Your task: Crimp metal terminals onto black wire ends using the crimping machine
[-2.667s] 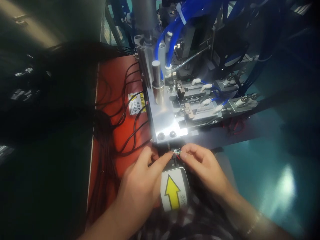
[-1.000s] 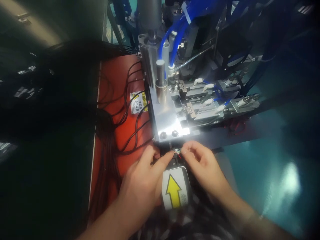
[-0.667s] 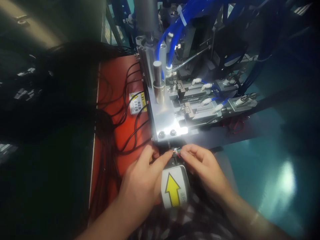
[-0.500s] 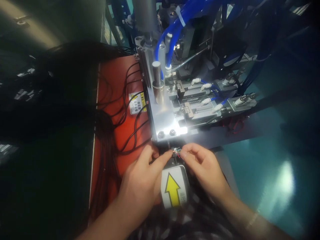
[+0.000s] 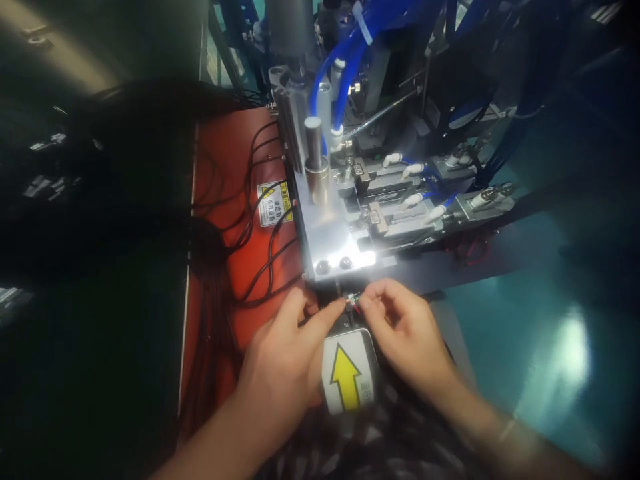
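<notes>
Thin coloured wires (image 5: 353,301) with a small pale end lie between my two hands, just below the front of the metal machine plate (image 5: 333,237). My left hand (image 5: 287,353) has its thumb and forefinger closed near the wires' left end; what its fingertips press on is mostly hidden. From the other side, my right hand (image 5: 403,327) pinches the wires between thumb and forefinger, its other fingers curled. Below the wires, between the hands, is a white label with a yellow arrow (image 5: 346,377) on a rounded block.
Black cables (image 5: 270,267) run over the red-orange panel (image 5: 240,153) on the left, near a warning sticker (image 5: 275,205). Blue air hoses (image 5: 345,60) and small cylinders with white fittings (image 5: 413,200) fill the machine behind. A teal floor (image 5: 545,347) shows at right.
My right hand has shifted very slightly up and left, and the wires' spread between the fingers looks a little different. My left hand stays nearly where it was.
</notes>
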A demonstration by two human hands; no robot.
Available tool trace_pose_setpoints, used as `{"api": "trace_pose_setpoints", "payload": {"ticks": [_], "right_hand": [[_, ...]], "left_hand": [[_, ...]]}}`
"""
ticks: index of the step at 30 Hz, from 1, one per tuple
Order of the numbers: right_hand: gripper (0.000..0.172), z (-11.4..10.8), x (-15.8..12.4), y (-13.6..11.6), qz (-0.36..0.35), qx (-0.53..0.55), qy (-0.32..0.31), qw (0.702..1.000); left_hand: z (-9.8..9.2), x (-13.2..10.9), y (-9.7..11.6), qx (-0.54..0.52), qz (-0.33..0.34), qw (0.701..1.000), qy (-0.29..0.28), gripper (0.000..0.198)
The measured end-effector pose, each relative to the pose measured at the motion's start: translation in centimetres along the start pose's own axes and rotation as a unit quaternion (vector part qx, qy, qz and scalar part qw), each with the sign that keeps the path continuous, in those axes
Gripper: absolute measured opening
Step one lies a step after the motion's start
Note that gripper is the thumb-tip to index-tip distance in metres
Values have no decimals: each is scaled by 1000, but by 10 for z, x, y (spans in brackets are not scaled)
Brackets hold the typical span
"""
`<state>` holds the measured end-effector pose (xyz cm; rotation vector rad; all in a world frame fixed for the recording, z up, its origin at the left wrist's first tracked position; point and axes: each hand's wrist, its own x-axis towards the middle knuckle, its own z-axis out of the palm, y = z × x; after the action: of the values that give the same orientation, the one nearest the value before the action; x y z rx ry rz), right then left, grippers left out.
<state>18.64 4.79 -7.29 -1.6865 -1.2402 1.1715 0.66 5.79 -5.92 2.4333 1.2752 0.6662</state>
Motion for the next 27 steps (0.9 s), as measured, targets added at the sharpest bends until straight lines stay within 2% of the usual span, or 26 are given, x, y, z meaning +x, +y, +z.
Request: {"api": "trace_pose_setpoints", "payload": {"ticks": [2, 4, 12, 16, 21, 27], "right_hand": [[21, -3, 2, -1, 67, 66, -47, 994], [26, -4, 4, -2, 100, 123, -74, 985], [27, 4, 4, -9, 117, 184, -70, 973], [27, 7, 4, -7, 118, 160, -54, 978], [28, 4, 3, -9, 111, 169, -65, 977], [17, 5, 4, -8, 47, 118, -3, 992]], "left_hand": [[-1, 1, 1, 0, 2, 1000, 2, 33], [-1, 1, 1, 0, 5, 1000, 8, 32], [0, 1, -1, 7, 12, 1000, 10, 33], [0, 1, -1, 0, 8, 1000, 9, 32], [0, 2, 1, -5, 5, 1000, 14, 31], [-2, 2, 2, -9, 3, 1000, 13, 32]]}}
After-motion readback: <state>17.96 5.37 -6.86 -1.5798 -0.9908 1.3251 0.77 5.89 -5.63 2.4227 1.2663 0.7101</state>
